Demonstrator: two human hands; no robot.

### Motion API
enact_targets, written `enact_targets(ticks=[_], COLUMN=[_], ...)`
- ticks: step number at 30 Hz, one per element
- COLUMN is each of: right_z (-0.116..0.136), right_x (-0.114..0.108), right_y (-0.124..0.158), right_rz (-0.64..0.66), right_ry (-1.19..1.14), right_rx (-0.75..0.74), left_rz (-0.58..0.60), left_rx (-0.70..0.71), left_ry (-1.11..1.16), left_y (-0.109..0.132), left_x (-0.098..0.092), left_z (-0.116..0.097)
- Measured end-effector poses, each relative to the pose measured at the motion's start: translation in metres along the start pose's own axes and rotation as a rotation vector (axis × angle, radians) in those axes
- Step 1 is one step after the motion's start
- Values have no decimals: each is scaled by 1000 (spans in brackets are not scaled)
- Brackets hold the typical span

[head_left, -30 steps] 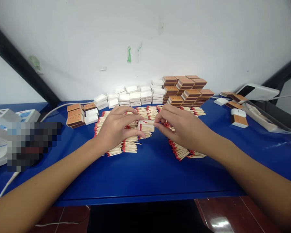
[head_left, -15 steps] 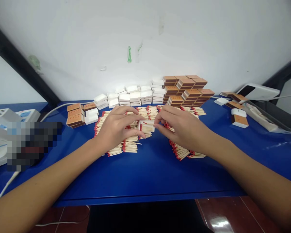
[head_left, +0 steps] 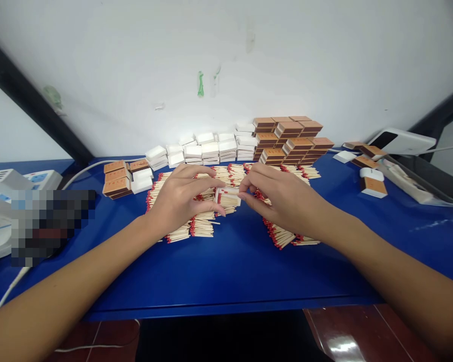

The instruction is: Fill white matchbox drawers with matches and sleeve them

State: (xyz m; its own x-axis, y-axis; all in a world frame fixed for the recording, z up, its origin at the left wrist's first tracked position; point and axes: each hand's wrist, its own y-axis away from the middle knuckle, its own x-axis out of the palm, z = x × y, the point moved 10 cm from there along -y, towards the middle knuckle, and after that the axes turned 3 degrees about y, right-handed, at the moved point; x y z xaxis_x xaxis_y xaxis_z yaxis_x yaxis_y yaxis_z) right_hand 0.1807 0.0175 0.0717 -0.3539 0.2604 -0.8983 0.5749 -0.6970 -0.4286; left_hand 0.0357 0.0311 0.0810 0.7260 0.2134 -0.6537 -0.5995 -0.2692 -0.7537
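In the head view, a white matchbox tray [head_left: 222,191] with red-tipped matches [head_left: 229,200] in it is held over the middle of the desk. My left hand [head_left: 184,193] grips it from the left, forefinger at the far side and thumb at the near side. The thumb and forefinger of my right hand [head_left: 274,193] are pinched together at the tray's right end; its other fingers are curled and partly hidden. Beneath and around both hands lie bundles of loose matches [head_left: 202,227], with another group of matches [head_left: 281,236] below my right hand.
White trays [head_left: 210,148] are stacked along the wall, beside a pile of brown matchboxes [head_left: 298,143]. More matchboxes [head_left: 117,181] stand at left, near a power strip [head_left: 47,181]. At right are a few boxes [head_left: 373,187] and a white device [head_left: 400,142] on the blue desk [head_left: 226,281].
Both hands keep almost the same position and grip. The tray tilts slightly, so more of the matches inside show.
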Motion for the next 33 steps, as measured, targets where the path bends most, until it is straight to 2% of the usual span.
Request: enact_targets(ticks=[20,27,33], right_z=[0,0,0], right_x=[1,1,1], right_y=[0,0,0], right_rz=[0,3,10], right_ry=[4,3,7], right_rx=[-1,1,6], left_rz=[-14,10,-7], left_rx=[15,-19,20], left_ry=[-22,-18,-18], left_y=[2,2,2], left_x=[1,3,2], left_z=[0,3,0])
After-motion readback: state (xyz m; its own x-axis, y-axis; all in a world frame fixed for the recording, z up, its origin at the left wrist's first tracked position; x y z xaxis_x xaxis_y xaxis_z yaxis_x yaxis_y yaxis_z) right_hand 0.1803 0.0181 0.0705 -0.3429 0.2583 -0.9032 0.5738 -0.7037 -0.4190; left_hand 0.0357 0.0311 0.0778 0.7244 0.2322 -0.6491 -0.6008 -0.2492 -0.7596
